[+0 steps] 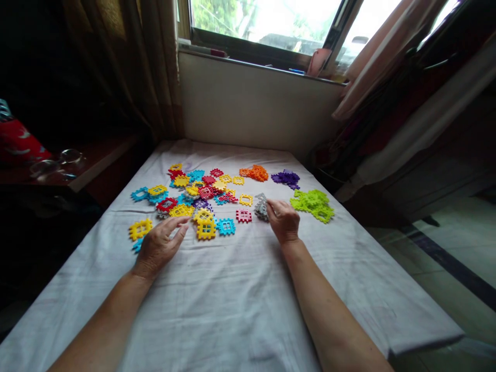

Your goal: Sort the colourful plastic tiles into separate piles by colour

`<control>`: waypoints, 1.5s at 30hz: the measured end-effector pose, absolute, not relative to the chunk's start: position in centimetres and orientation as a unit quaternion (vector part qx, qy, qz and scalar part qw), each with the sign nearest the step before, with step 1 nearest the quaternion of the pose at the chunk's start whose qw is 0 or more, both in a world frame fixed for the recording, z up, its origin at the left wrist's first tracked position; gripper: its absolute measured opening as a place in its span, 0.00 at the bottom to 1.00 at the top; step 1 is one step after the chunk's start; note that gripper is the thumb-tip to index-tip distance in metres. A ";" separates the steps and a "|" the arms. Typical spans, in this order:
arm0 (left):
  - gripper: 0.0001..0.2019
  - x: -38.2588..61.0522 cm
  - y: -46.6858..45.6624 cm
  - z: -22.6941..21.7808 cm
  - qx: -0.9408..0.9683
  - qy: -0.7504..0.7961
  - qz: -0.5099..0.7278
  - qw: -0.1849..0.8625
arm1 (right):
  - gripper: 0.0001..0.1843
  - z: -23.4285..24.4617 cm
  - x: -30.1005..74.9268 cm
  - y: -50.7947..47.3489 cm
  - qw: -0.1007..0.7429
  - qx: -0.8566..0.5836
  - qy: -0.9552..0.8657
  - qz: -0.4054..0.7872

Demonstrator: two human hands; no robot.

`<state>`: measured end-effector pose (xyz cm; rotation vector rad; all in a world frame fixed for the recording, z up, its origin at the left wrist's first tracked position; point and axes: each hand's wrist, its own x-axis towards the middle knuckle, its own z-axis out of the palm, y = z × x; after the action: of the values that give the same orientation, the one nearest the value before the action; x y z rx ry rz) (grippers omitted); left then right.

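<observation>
My left hand (159, 244) rests on the white sheet (232, 299) with its fingers stretched out, tips close to a yellow square tile (206, 228) and a blue one (226, 226). My right hand (283, 219) lies curled, its fingertips pinching a small stack of grey tiles (261, 207). A loose heap of mixed coloured tiles (194, 194) spreads in front of my left hand. Sorted piles lie further right: orange (256, 172), purple (287, 178), green (313, 203). A single red tile (244, 215) sits between my hands.
The sheet covers a table that ends at a wall under a window (263, 20). Curtains (155, 67) hang at the left, pink cloth (372, 57) at the right. A dark side table with glassware (58, 163) stands to the left. The floor (457, 248) drops off at the right.
</observation>
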<state>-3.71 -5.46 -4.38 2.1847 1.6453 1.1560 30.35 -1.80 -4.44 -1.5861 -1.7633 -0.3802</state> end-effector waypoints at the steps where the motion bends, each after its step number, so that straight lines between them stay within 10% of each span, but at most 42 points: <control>1: 0.19 -4.1 -5.3 -4.4 0.728 0.561 0.389 0.063 | 0.15 -4.6 31.3 -1.4 0.350 -0.631 -0.675 -0.155; 22: 0.23 -6.4 -4.5 -6.3 0.762 0.620 0.186 -0.022 | 0.28 -3.9 15.0 -2.0 0.187 -0.464 -0.866 0.017; 36: 0.16 -3.8 -5.8 -5.4 0.827 0.499 0.250 0.071 | 0.11 -4.1 21.6 -5.1 0.219 -0.551 -0.805 0.012; 45: 0.24 -7.1 -4.3 -6.0 0.653 0.714 0.245 -0.063 | 0.22 -2.3 18.2 -2.4 0.099 -0.608 -0.785 0.064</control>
<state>-7.08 -4.27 -5.98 2.1363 2.3378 0.8025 18.21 -2.40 -2.32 -1.7981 -2.3226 0.1898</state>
